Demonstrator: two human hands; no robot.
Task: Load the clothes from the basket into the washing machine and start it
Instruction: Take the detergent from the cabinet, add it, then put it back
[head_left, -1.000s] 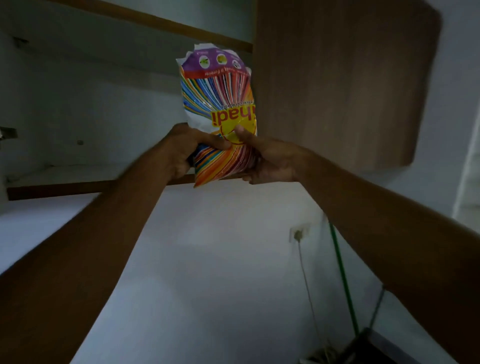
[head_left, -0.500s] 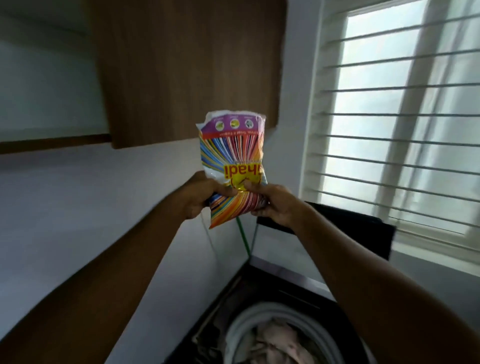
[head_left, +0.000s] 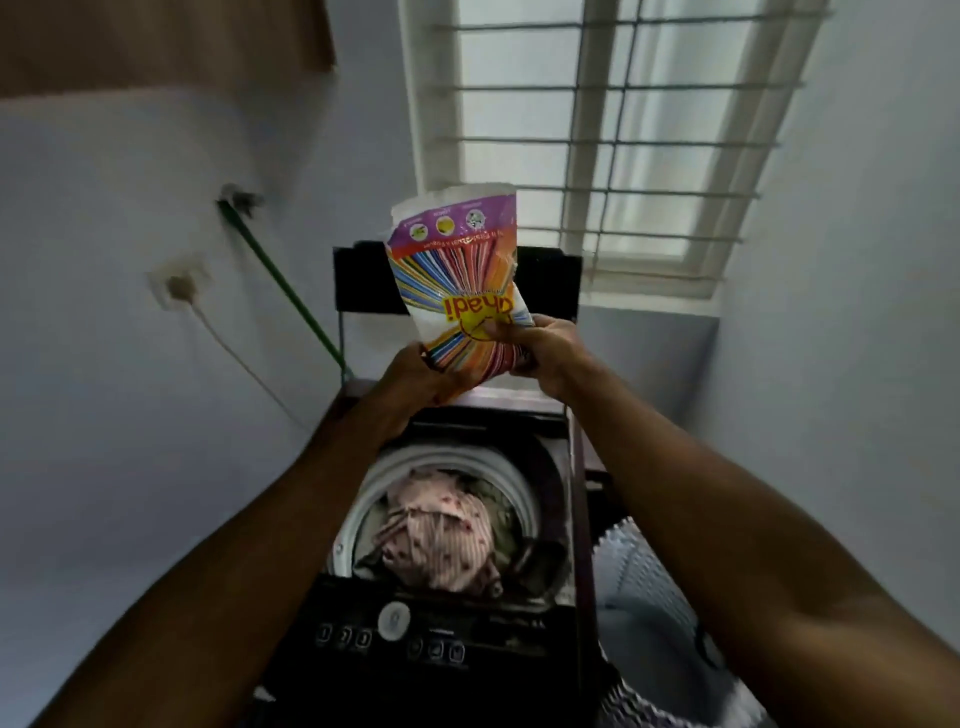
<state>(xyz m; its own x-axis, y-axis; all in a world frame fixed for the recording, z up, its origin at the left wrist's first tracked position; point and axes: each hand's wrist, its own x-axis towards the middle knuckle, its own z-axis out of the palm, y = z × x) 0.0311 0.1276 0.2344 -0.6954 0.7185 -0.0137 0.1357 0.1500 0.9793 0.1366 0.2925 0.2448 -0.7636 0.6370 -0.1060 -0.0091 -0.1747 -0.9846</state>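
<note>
Both hands hold a colourful striped detergent packet (head_left: 460, 270) upside down, its torn white end pointing up, above the back of the washing machine. My left hand (head_left: 421, 382) grips its lower left corner; my right hand (head_left: 545, 351) pinches its lower right side. Below them the dark top-loading washing machine (head_left: 550, 467) stands with its lid (head_left: 363, 283) raised. Pink patterned clothes (head_left: 441, 535) fill the white drum. The control panel (head_left: 395, 636) with a round button and small keys lies nearest me.
A white mesh laundry basket (head_left: 654, 613) stands to the right of the machine. A green hose (head_left: 280, 288) and a wall socket with a white cable (head_left: 179, 286) run along the left wall. A barred window (head_left: 613, 135) is behind, a wooden cabinet (head_left: 156, 41) at upper left.
My view has swung down from the open cabinet to the washing machine. Both hands have carried the packet down from the shelf to over the open drum.
</note>
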